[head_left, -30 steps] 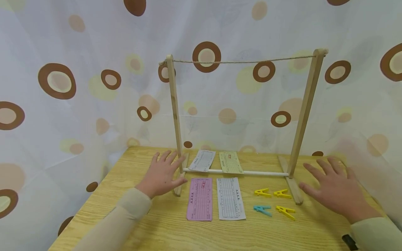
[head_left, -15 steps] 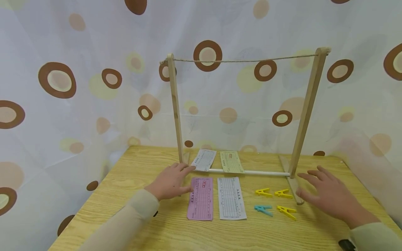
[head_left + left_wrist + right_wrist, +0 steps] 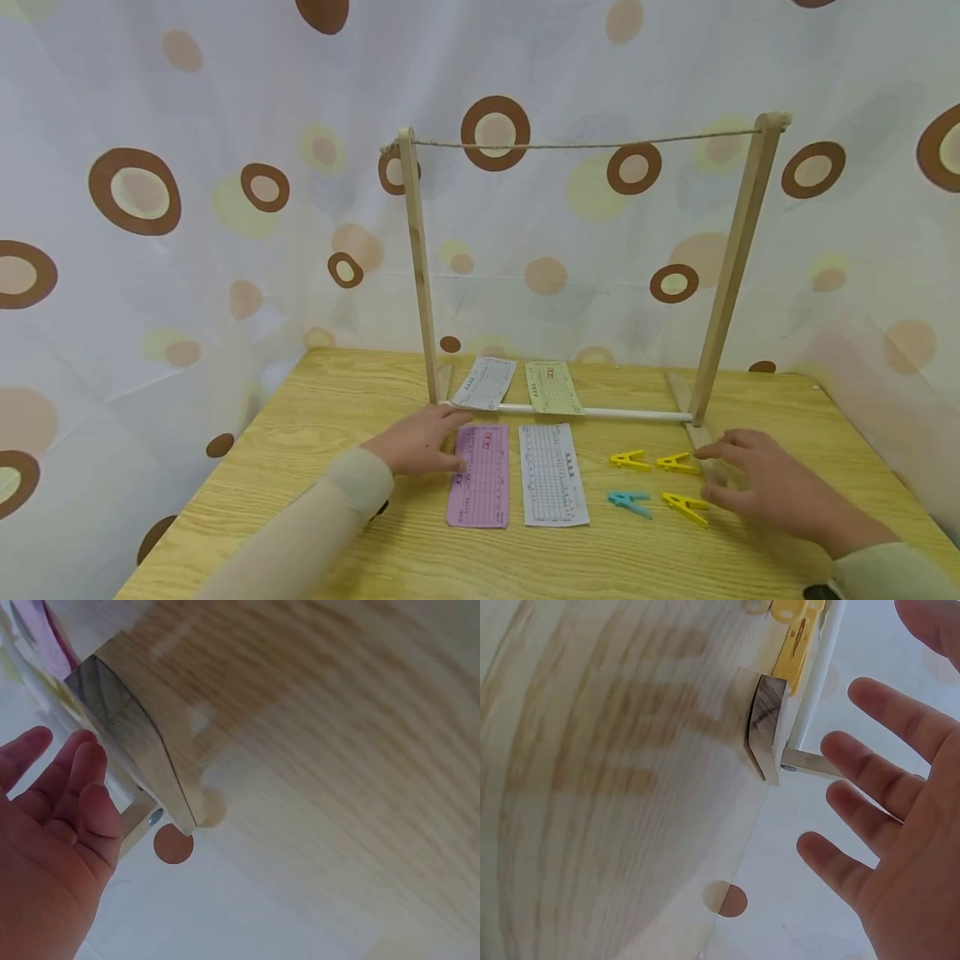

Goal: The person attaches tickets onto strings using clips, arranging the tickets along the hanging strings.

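Note:
My left hand [image 3: 416,443] hovers by the left edge of a pink printed paper slip [image 3: 483,487], fingers loosely bent and holding nothing. A white slip [image 3: 553,479] lies beside the pink one. Behind them, another white slip [image 3: 487,382] and a pale yellow slip [image 3: 552,388] lie over a white rod [image 3: 637,415]. My right hand [image 3: 768,487] is just right of the clothespins, its fingers spread with nothing between them. Three clothespins are yellow, one of them [image 3: 681,502] nearest my thumb; a blue clothespin [image 3: 624,500] lies left of it. In the right wrist view, yellow clothespins [image 3: 793,656] show beyond a wooden foot [image 3: 767,724].
A wooden stand rises over the table [image 3: 315,508], with a left post [image 3: 422,283] and a right post [image 3: 733,258]. A thin rope [image 3: 585,147] stretches between their tops. The stand's left foot [image 3: 124,724] shows in the left wrist view. A dotted curtain [image 3: 547,233] hangs behind.
My left hand has moved right and toward me, from the left post to the pink slip. My right hand has moved left and lower, closer to the clothespins. The slips and clothespins stay put.

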Demonstrator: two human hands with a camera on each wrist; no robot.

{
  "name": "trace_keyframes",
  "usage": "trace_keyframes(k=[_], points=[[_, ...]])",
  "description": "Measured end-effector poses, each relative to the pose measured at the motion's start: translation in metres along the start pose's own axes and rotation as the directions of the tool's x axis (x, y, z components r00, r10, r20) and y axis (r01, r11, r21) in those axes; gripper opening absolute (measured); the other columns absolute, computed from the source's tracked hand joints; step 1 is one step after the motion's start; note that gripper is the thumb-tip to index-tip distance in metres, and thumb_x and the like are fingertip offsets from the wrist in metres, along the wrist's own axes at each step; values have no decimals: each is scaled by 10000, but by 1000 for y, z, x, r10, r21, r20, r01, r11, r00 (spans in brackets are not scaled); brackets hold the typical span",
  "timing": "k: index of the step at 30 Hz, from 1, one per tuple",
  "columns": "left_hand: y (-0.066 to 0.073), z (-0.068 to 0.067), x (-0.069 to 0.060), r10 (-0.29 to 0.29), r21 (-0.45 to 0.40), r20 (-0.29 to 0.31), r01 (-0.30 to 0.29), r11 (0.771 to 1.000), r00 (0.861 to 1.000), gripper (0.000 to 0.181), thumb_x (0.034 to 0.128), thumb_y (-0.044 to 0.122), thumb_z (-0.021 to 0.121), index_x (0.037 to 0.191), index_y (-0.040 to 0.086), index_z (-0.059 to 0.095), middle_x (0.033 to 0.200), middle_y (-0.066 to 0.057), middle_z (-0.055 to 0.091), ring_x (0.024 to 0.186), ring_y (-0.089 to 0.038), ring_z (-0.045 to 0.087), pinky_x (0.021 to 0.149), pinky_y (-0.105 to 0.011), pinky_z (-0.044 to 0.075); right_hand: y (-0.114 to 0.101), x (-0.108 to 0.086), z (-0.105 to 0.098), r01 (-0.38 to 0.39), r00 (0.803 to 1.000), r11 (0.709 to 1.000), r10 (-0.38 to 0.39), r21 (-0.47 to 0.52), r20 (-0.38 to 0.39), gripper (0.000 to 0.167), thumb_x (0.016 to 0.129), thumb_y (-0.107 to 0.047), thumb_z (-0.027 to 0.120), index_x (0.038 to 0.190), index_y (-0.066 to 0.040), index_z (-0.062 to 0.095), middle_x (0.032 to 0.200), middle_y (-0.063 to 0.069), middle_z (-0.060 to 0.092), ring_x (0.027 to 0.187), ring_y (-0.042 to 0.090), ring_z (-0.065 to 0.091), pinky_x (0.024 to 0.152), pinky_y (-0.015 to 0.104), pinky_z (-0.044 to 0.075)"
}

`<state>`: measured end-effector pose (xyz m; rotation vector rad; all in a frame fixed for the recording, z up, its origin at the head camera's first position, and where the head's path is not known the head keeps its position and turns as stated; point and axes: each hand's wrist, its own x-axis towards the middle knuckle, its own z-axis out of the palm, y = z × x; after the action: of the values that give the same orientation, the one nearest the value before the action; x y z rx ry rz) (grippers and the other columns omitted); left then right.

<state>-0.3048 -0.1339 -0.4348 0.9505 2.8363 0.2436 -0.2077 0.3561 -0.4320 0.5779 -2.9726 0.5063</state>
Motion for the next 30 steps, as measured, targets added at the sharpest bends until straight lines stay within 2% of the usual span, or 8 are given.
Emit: trace_keyframes(k=[2,4,7,12,20,30], points=[[-3,3,4,-13,-1,8,13,1000,1000,764,906,524,695,1533,164,450,1533,-57,447,1404,-269,417,1134,-442,337,0,1,1,-4,999,1000,4,1,39,513,875,-501,763,1242,-149,697,1082,54,595,1010,291,554,825,520,482],[-6,4,7,-27,3,11,27,1000,1000,754,909,532,692,1528,168,460,1530,-53,451,1400,-267,422,1131,-439,342,-1,3,1,-6,996,1000,4,18,84,537,881,-520,748,1274,-161,680,965,-49,549,900,158,514,750,403,470],[-10,5,11,-36,23,13,36,999,999,748,910,542,697,1514,159,479,1517,-61,466,1388,-272,434,1126,-438,349,-2,5,1,-3,988,996,-11,87,157,552,900,-503,736,1305,-137,656,843,-65,497,759,84,445,641,313,395],[-9,4,16,-48,49,22,47,998,999,739,900,527,722,1497,152,501,1503,-67,484,1380,-275,444,1132,-436,340,-4,5,4,-30,971,986,-10,166,237,548,884,-467,763,1293,-120,647,764,-39,472,659,52,401,589,292,330],[-6,12,16,-59,66,60,55,996,996,734,883,589,704,1446,139,562,1457,-56,531,1353,-260,475,1123,-427,354,-3,-2,17,-77,951,981,18,180,309,529,846,-479,789,1236,-143,669,745,-34,492,655,56,426,588,288,334],[-2,6,22,-57,63,67,53,997,996,705,866,551,749,1401,118,598,1357,-47,580,1269,-226,533,1091,-403,393,-5,-1,14,-91,963,995,76,47,259,520,804,-440,822,1236,-184,685,733,-78,474,655,34,412,602,290,333]])
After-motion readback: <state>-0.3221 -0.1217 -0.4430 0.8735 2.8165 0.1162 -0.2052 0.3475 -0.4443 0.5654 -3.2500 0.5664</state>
